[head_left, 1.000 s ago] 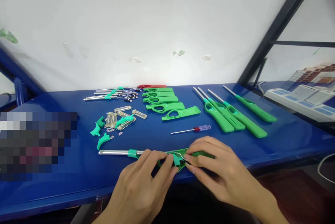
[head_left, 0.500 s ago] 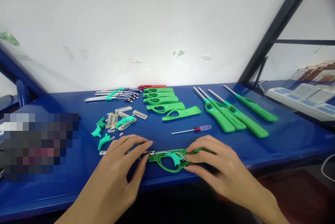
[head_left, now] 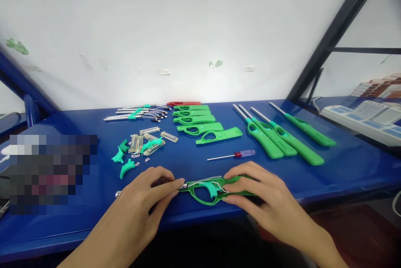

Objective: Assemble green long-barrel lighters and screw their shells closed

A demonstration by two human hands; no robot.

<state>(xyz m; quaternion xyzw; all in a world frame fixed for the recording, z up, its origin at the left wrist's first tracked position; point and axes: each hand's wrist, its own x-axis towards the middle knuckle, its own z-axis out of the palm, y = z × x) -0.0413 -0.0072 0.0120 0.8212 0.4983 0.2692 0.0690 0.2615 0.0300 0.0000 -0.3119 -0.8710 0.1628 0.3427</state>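
Hands (head_left: 144, 201) on green plastic shell (head_left: 205, 199) (smooth, looped), thin white wire (head_left: 216, 181) inside.

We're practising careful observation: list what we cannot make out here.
Head view: most of the metal tube, behind the left hand.
Head view: part of the green casing, under the right hand.
Head view: what the pixelated patch covers.
Head view: rest of white device, past right edge.

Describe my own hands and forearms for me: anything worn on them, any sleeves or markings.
Both the left hand and the right hand are bare: no gloves, and no rings or watch in view. No sleeve covers the visible forearms, and no markings show on them.
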